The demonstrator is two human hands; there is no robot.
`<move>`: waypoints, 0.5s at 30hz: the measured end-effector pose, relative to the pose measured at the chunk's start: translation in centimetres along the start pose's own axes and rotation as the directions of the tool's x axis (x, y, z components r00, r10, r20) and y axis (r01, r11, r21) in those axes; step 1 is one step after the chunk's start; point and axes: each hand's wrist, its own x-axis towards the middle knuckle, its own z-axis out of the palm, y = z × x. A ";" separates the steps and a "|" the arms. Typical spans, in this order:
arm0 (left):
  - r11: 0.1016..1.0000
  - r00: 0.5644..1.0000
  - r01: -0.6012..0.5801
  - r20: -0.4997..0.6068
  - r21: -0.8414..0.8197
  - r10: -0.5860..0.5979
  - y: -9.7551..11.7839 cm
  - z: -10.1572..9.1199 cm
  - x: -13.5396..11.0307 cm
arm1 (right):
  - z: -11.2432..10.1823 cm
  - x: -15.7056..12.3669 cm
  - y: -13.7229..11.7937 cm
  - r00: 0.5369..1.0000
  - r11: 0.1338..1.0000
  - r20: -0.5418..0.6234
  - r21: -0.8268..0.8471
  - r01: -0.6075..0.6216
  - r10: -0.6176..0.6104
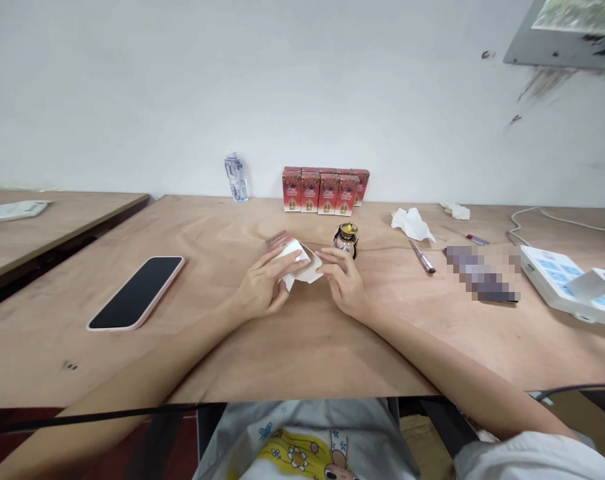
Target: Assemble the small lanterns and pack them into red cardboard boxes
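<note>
My left hand (pixel 266 280) is closed on a small red box (pixel 282 239) with white inner flaps, tilted above the wooden table. My right hand (pixel 345 280) is at the box's open end, its bent fingertips at the pale flap (pixel 311 270); whether they pinch it I cannot make out. Just behind my right hand stands a small lantern-like ornament (pixel 346 240) with a dark frame, a gold top and a clear body. Farther back, several red printed boxes (pixel 319 193) stand upright in rows by the wall.
A phone (pixel 137 293) lies at the left, and a water bottle (pixel 236 177) stands by the wall. To the right are crumpled tissue (pixel 412 225), a pen-like tool (pixel 422 257), a screwdriver (pixel 475 238), a blurred dark flat item (pixel 479 275) and a white power strip (pixel 547 267).
</note>
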 end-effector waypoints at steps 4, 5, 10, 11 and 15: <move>0.986 0.986 -0.146 0.091 0.082 0.139 -1.0 0.0 -0.1 | -0.2 0.2 -0.2 0.999 0.996 -0.019 0.079 0.038 -0.037; 0.978 0.978 -0.183 0.114 0.096 0.172 -1.2 -0.2 -0.1 | -0.3 0.2 -0.2 0.999 0.994 -0.012 0.097 0.046 -0.045; 0.953 0.959 -0.255 0.166 0.163 0.228 -2.1 -1.0 -0.5 | -0.9 0.1 -0.2 0.993 0.987 0.093 0.149 0.055 -0.070; 0.957 0.964 -0.237 0.159 0.164 0.212 -2.2 -1.0 -0.8 | -0.9 0.1 -0.1 0.992 0.985 0.110 0.164 0.050 -0.069; 0.972 0.982 -0.188 0.003 0.144 0.189 -2.1 -0.8 -1.3 | -1.2 0.1 -0.2 0.984 0.973 0.140 0.216 0.080 -0.112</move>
